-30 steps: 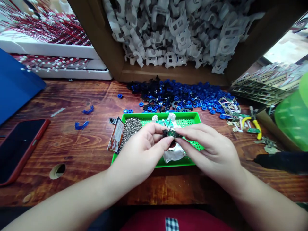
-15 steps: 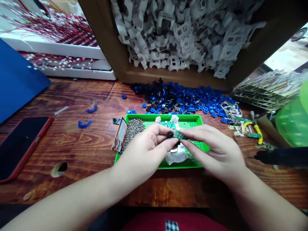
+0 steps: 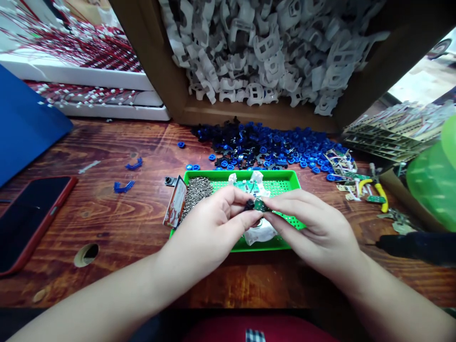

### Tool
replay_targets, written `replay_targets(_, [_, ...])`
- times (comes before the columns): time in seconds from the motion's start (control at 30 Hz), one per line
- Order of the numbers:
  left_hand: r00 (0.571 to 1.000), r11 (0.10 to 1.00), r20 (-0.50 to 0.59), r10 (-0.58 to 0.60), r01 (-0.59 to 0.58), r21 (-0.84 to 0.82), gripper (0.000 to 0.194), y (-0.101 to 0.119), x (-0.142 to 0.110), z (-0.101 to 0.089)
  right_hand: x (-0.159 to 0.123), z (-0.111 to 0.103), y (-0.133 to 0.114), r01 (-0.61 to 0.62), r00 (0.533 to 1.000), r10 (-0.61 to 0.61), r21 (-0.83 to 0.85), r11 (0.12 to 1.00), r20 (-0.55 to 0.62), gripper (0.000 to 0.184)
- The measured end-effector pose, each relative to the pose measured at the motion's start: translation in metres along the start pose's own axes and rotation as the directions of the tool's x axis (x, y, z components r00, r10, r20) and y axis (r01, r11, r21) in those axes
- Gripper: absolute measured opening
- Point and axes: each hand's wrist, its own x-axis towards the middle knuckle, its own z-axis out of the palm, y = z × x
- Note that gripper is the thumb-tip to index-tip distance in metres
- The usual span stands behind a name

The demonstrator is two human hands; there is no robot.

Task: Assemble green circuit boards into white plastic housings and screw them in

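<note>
My left hand (image 3: 213, 223) and my right hand (image 3: 313, 228) meet above a green perforated tray (image 3: 281, 178). Together they pinch a small green circuit board (image 3: 261, 204) with a black part (image 3: 249, 205) at its left end. The left fingertips close on the black part, the right fingertips on the board. Under the hands, a white plastic piece (image 3: 260, 232) lies in the tray. A heap of small metal screws (image 3: 195, 190) fills the tray's left end.
A cardboard box of white plastic housings (image 3: 263, 52) stands behind a pile of blue and black parts (image 3: 270, 145). A phone in a red case (image 3: 28, 218) lies left, near a hole in the table (image 3: 85, 254). Yellow-handled cutters (image 3: 379, 190), a black tool (image 3: 416, 244) and a green container (image 3: 434, 175) sit right.
Both hands sank slightly toward the tray, still pinching the board and black part. The board shows less between the fingertips now. The view shifted a little.
</note>
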Motion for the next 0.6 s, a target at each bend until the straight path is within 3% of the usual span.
replay_targets(0.27, [0.999, 0.996, -0.040, -0.003, 0.007, 0.087, 0.008, -0.001, 0.000, 0.000, -0.001, 0.004, 0.001, 0.021, 1.000, -0.021, -0.104, 0.994, -0.003, 0.032])
replay_targets(0.6, [0.993, 0.972, -0.046, 0.109, -0.096, 0.216, 0.008, -0.011, -0.004, -0.002, -0.003, 0.010, -0.002, 0.009, 0.997, -0.016, -0.088, 0.996, -0.077, 0.030])
